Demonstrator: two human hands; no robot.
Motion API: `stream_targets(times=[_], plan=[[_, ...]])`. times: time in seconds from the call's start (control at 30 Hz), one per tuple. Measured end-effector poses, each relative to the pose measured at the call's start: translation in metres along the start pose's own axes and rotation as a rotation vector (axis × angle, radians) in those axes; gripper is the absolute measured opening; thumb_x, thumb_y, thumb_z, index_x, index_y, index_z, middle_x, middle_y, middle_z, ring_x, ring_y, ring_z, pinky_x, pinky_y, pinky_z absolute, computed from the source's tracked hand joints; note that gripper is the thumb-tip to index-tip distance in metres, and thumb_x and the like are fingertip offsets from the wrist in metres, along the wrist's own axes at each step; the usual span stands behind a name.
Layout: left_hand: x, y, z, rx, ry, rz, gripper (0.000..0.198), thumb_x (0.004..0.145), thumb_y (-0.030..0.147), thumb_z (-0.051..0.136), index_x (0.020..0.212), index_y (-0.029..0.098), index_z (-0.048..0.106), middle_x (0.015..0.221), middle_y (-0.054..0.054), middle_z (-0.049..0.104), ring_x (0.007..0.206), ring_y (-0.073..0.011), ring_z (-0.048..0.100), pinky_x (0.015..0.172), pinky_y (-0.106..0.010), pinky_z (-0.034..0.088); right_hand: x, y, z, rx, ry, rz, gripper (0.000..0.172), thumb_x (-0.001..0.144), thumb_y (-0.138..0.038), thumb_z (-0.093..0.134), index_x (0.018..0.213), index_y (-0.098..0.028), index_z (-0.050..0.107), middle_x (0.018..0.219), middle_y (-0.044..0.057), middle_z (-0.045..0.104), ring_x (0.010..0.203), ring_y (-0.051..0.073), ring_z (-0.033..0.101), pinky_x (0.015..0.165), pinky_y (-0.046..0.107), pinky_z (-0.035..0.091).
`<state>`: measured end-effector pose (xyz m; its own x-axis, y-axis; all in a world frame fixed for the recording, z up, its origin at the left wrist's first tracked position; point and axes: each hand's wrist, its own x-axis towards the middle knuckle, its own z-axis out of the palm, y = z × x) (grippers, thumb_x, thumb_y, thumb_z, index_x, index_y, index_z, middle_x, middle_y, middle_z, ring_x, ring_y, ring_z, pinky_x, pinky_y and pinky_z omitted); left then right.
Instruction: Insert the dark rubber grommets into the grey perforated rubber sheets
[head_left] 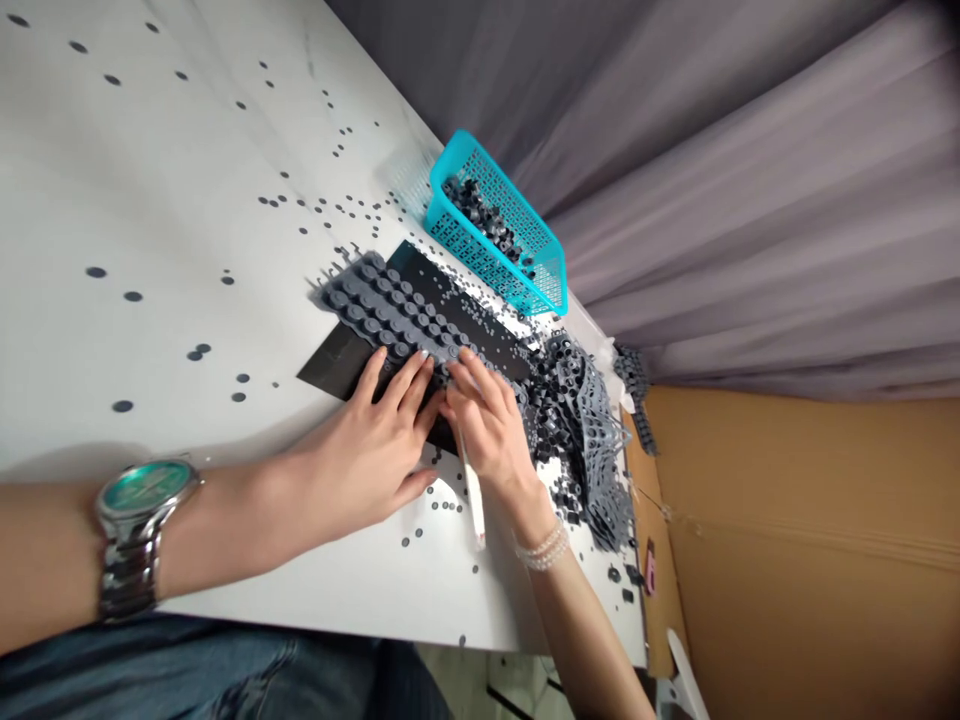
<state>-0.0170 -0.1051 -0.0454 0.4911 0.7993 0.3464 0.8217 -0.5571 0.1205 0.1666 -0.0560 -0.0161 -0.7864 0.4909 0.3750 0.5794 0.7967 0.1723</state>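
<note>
Button strip (390,305) ran diagonally away from my fingertips; left hand (379,440) lay flat, splayed; right hand (487,420) touched it (clasping white stick (474,505)).

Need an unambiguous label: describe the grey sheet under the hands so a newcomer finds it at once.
On the white table, beside the turquoise basket, a black board lies flat. The grey studded sheet lies across it, with the left hand and right hand at its near edge. Unlike the tangled heap of similar grey sheets nearby, it is spread out flat.
</note>
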Motion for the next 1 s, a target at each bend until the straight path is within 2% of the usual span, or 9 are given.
stream_targets(times=[0.1, 0.17, 0.27, 0.37, 0.47, 0.53, 0.7, 0.9, 1.0], plan=[[0.0, 0.0, -0.001, -0.022, 0.011, -0.008, 0.07, 0.088, 0.052, 0.057, 0.135, 0.0, 0.06, 0.148, -0.033, 0.046, 0.143, -0.0463, 0.036, 0.114, -0.067, 0.024, 0.001, 0.015, 0.001, -0.024, 0.086, 0.241, 0.021, 0.103, -0.017, 0.041, 0.115, -0.021, 0.058, 0.14, 0.015, 0.06, 0.148, 0.022, 0.037, 0.11, 0.046, 0.048], [0.0, 0.0, -0.002, -0.025, 0.005, -0.017, 0.071, 0.087, 0.053, 0.058, 0.137, 0.002, 0.059, 0.15, -0.031, 0.044, 0.145, -0.0456, 0.033, 0.115, -0.068, 0.021, 0.0, 0.022, -0.001, -0.016, 0.098, 0.398, 0.022, 0.103, -0.021, 0.041, 0.119, -0.021, 0.057, 0.144, 0.017, 0.056, 0.153, 0.027, 0.025, 0.113, 0.056, 0.043], [-0.001, 0.001, -0.004, -0.036, -0.004, -0.057, 0.072, 0.085, 0.056, 0.061, 0.138, 0.007, 0.06, 0.152, -0.027, 0.045, 0.146, -0.045, 0.03, 0.116, -0.069, 0.018, -0.003, 0.02, -0.005, 0.032, 0.064, 0.502, 0.023, 0.102, -0.027, 0.044, 0.121, -0.021, 0.056, 0.15, 0.016, 0.05, 0.156, 0.03, 0.013, 0.114, 0.064, 0.038], [-0.002, 0.002, -0.005, -0.059, -0.005, -0.094, 0.07, 0.084, 0.058, 0.061, 0.135, 0.01, 0.063, 0.151, -0.025, 0.048, 0.147, -0.0452, 0.03, 0.116, -0.068, 0.019, -0.003, 0.007, -0.008, 0.117, 0.017, 0.406, 0.021, 0.101, -0.023, 0.047, 0.119, -0.022, 0.057, 0.147, 0.014, 0.055, 0.154, 0.028, 0.024, 0.113, 0.056, 0.044], [-0.002, 0.003, -0.006, -0.054, -0.012, -0.093, 0.068, 0.084, 0.057, 0.061, 0.129, 0.005, 0.067, 0.149, -0.029, 0.047, 0.145, -0.0471, 0.032, 0.116, -0.067, 0.021, 0.003, -0.006, -0.008, 0.145, -0.038, 0.233, 0.017, 0.1, -0.02, 0.049, 0.113, -0.023, 0.06, 0.138, 0.012, 0.063, 0.149, 0.025, 0.036, 0.112, 0.051, 0.046], [-0.002, 0.003, -0.007, -0.043, -0.014, -0.086, 0.066, 0.085, 0.056, 0.061, 0.125, 0.003, 0.068, 0.148, -0.032, 0.047, 0.144, -0.0481, 0.033, 0.116, -0.067, 0.022, 0.008, -0.01, -0.008, 0.138, -0.059, 0.174, 0.016, 0.1, -0.019, 0.049, 0.111, -0.023, 0.061, 0.133, 0.011, 0.067, 0.146, 0.024, 0.041, 0.11, 0.049, 0.047], [-0.002, 0.003, -0.008, -0.016, -0.017, -0.085, 0.066, 0.085, 0.058, 0.059, 0.124, 0.006, 0.07, 0.146, -0.03, 0.05, 0.144, -0.0468, 0.035, 0.116, -0.068, 0.022, 0.014, -0.005, -0.007, 0.134, -0.027, 0.109, 0.014, 0.1, -0.018, 0.05, 0.11, -0.018, 0.06, 0.129, 0.014, 0.069, 0.145, 0.024, 0.043, 0.106, 0.045, 0.049], [-0.002, 0.003, -0.007, 0.011, -0.012, -0.075, 0.067, 0.086, 0.057, 0.058, 0.127, 0.006, 0.068, 0.145, -0.029, 0.052, 0.143, -0.0466, 0.036, 0.115, -0.068, 0.023, 0.02, -0.002, -0.003, 0.123, -0.144, 0.093, 0.016, 0.102, -0.02, 0.047, 0.106, -0.022, 0.062, 0.128, 0.012, 0.069, 0.145, 0.023, 0.042, 0.107, 0.046, 0.048], [-0.002, 0.003, -0.008, 0.02, -0.02, -0.078, 0.07, 0.085, 0.057, 0.059, 0.134, 0.006, 0.063, 0.144, -0.029, 0.052, 0.142, -0.0472, 0.038, 0.115, -0.069, 0.02, 0.027, 0.005, -0.002, 0.117, -0.129, 0.08, 0.017, 0.102, -0.018, 0.044, 0.108, -0.021, 0.06, 0.131, 0.014, 0.067, 0.145, 0.023, 0.042, 0.109, 0.045, 0.047]])
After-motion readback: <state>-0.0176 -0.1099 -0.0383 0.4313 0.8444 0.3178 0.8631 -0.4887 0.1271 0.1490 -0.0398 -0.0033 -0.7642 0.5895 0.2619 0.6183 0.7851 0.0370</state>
